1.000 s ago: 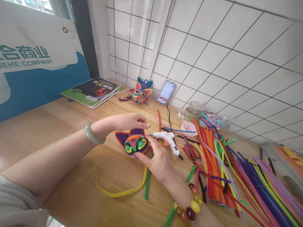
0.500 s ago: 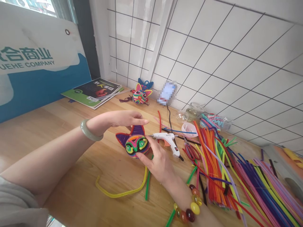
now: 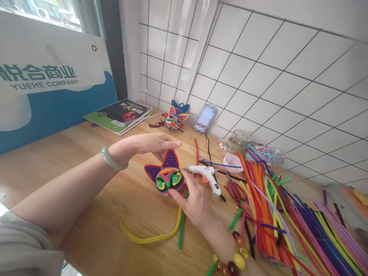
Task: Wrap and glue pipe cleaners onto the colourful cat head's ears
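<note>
A colourful pipe-cleaner cat head (image 3: 169, 177) with purple, red-edged ears and green eyes is held just above the wooden table. My right hand (image 3: 194, 199) grips its right side, thumb at the lower edge and fingers near the top. Close behind the ears hovers my left hand (image 3: 156, 145), thumb stretched out and fingers apart; whether its fingertips touch the ear is hard to see. A yellow pipe cleaner (image 3: 149, 240) curves down from beneath the head onto the table. The white glue gun (image 3: 205, 172) lies just beyond my right hand, its nozzle towards the cat head.
Bundled pipe cleaners (image 3: 264, 214) spread over the right side, with scissors (image 3: 237, 190) beside them. A pink bowl (image 3: 232, 163) and clear jars (image 3: 240, 140) stand near the tiled wall. Farther back are a finished cat head (image 3: 173, 119), a phone (image 3: 205, 118) and magazines (image 3: 120, 115).
The whole view has shifted slightly. My left hand's fingers have dropped lower behind the ears, and the ears look a little more tilted. My right hand keeps its hold on the cat head.
</note>
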`<state>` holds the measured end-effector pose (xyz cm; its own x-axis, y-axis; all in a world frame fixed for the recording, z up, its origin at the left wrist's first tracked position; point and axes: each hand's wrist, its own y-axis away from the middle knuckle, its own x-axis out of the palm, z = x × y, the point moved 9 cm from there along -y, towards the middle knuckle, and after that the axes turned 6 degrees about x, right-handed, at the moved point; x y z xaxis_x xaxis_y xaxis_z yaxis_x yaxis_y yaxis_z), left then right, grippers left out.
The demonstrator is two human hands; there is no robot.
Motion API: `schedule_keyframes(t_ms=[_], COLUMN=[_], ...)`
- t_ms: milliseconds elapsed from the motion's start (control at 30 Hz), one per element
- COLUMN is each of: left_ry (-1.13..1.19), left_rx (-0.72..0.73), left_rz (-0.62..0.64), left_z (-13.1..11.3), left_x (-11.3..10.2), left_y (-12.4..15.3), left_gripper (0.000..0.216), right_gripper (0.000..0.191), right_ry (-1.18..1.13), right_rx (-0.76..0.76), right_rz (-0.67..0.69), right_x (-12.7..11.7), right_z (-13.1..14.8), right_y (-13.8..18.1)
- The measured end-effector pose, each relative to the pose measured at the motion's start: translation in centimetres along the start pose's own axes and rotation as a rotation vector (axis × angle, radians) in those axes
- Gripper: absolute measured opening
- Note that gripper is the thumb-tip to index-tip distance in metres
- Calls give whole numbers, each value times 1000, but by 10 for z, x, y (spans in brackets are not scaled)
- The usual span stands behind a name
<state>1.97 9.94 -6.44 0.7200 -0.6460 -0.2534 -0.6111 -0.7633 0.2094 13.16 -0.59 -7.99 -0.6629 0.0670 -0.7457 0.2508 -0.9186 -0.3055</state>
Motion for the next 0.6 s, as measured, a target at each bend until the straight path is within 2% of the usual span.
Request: schedule_keyframes(t_ms=[233,600], left_ry=[-11,-120], left_rx=[41,70], left_rz=[65,10], left_z=[-4,0], left_x=[3,-3], left_y=[1,-2], left_gripper=[44,44], right_gripper=[54,53], right_ry=[-3,-6], right_rx=[-7,2], right_rz=[6,6], right_x=[1,1], right_z=[1,1], right_y=[-1,0])
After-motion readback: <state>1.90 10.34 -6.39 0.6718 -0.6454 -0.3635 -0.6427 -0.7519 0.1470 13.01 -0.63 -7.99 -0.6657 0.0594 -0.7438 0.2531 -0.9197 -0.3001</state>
